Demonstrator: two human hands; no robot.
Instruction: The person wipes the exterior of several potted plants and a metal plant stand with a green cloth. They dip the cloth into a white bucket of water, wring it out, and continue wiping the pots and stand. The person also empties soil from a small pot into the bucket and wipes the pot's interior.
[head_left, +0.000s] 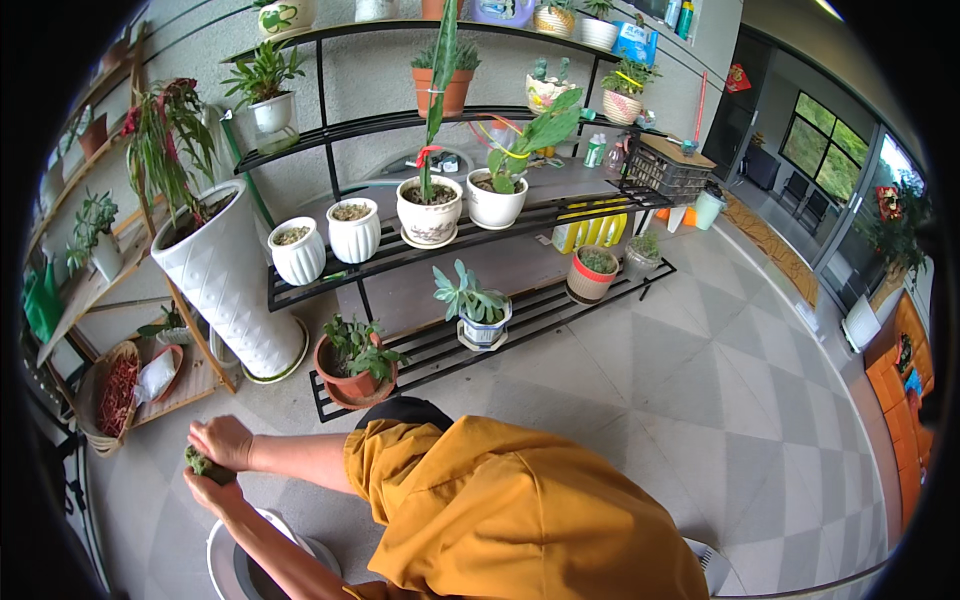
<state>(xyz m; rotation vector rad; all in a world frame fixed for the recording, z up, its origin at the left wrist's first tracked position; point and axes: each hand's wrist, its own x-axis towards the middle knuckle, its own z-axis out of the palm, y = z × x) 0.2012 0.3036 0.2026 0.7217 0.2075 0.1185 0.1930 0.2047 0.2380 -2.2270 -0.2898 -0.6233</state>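
Note:
At the left, my two hands meet around a small, rough green clump (204, 464), perhaps moss; I cannot tell its exact kind. My right hand (224, 442) presses on it from above with the fingers curled. From below, my left hand (212, 491) closes against it, palm and fingers partly hidden. Under my left wrist and forearm stands a round white bucket (222, 555), its inside mostly covered by the arm. My mustard-coloured sleeve (385, 460) covers the upper part of the right arm.
Ahead is a black tiered metal rack (440, 365) with potted plants. A tall white planter (228, 275) stands left of it, near a wooden shelf (190, 392) holding a basket of red dried pieces (118, 400). A terracotta pot (350, 380) sits on the lowest tier.

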